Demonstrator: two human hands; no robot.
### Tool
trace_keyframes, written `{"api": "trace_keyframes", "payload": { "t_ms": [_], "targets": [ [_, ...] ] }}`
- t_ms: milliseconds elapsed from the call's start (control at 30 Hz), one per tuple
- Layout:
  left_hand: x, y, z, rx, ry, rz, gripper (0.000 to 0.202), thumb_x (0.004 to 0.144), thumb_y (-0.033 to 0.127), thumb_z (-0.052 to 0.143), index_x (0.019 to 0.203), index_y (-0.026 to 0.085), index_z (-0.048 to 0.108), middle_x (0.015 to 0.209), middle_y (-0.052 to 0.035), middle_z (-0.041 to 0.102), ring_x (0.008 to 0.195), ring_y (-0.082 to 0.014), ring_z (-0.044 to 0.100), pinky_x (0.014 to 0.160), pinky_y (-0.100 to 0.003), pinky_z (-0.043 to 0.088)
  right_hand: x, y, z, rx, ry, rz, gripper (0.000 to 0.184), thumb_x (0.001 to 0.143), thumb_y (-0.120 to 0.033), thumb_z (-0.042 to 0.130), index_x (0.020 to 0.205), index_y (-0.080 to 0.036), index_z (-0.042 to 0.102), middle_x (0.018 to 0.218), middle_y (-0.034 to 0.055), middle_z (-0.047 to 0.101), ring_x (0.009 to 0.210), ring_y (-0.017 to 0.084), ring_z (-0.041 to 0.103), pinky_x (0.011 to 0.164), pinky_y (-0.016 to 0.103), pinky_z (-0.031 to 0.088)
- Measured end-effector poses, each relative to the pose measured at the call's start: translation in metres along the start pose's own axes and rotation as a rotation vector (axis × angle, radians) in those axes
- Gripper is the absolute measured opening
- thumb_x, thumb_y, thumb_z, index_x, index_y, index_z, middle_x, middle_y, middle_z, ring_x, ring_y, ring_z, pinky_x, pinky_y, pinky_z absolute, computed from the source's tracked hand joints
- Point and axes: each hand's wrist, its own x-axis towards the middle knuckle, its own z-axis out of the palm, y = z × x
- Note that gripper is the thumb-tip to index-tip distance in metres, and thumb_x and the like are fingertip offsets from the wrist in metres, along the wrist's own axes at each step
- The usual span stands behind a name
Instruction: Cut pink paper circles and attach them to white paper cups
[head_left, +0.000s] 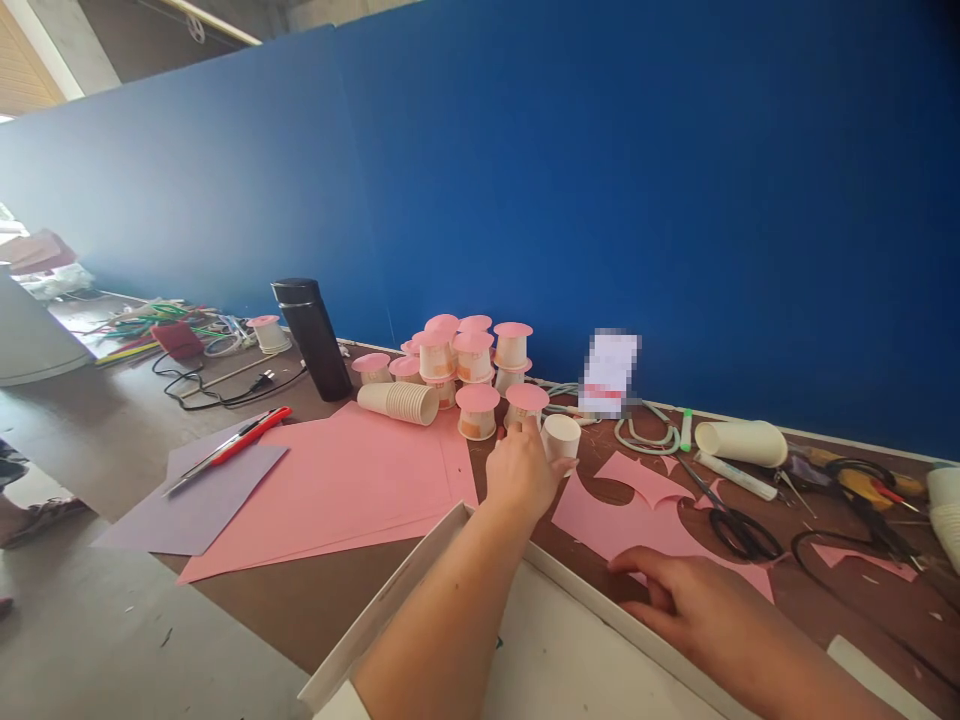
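Note:
My left hand reaches across the tray and closes around a small white paper cup, its thumb across the cup's lower front. Its other fingertips are partly hidden beside a cup topped with a pink paper disc. More disc-topped cups stand close behind, some stacked in two levels. My right hand hovers low at the tray's edge by a cut pink sheet, its fingers apart and nothing in them. Below both arms is a shallow white tray.
A nested row of paper cups lies on pink sheets. Left are a red utility knife on purple paper and a black flask. Right are scissors, a lying cup and cables. A blue partition stands behind.

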Motion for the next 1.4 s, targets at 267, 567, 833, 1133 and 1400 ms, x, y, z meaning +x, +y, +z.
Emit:
{"api": "trace_keyframes", "payload": {
  "t_ms": [267,567,833,1133,1400],
  "targets": [
    [0.007,-0.003,0.015,-0.029,0.038,0.035,0.062,0.081,0.061,0.057,0.128,0.021,0.045,0.118,-0.0108,0.061,0.106,-0.0266,0.061,0.084,-0.036,0.047,-0.001,-0.009,0.002,0.057,-0.019,-0.091,0.028,0.093,-0.035,0.045,0.089,-0.033,0.072,0.09,-0.002,0.076,0.083,0.021,0.069,0.07,0.029,0.046],
    [0.015,0.001,0.03,0.014,0.059,0.043,0.043,0.083,0.056,0.057,0.105,0.02,0.056,0.112,-0.01,0.064,0.102,-0.0255,0.063,0.089,-0.036,0.044,0.003,0.001,0.008,-0.173,0.187,-0.134,0.024,0.092,-0.032,0.048,0.079,-0.028,0.068,0.075,-0.0002,0.073,0.069,0.02,0.068,0.057,0.027,0.042],
    [0.014,0.001,0.037,-0.017,0.101,0.056,0.051,0.077,0.059,0.062,0.108,0.019,0.053,0.107,-0.0108,0.066,0.096,-0.0268,0.065,0.083,-0.036,0.046,0.009,0.013,0.012,-0.391,0.378,-0.088,0.041,0.082,-0.038,0.066,0.12,-0.021,0.065,0.107,0.0111,0.068,0.096,0.03,0.066,0.076,0.04,0.052],
    [0.002,0.003,0.023,0.016,0.118,0.002,0.038,0.079,0.045,0.059,0.106,0.02,0.049,0.105,-0.0105,0.066,0.097,-0.0278,0.065,0.075,-0.035,0.047,0.006,0.008,0.012,-0.445,0.33,-0.078,0.033,0.085,-0.042,0.064,0.109,-0.02,0.071,0.116,0.0121,0.07,0.102,0.034,0.065,0.083,0.05,0.051],
    [-0.012,-0.004,0.007,-0.058,0.105,-0.132,0.04,0.081,0.046,0.058,0.11,0.021,0.047,0.11,-0.0112,0.067,0.098,-0.0288,0.065,0.075,-0.036,0.047,0.003,-0.004,0.012,-0.285,0.233,-0.187,0.043,0.088,-0.046,0.059,0.122,-0.02,0.068,0.131,0.0125,0.064,0.121,0.033,0.057,0.097,0.052,0.046]
  ]
}}
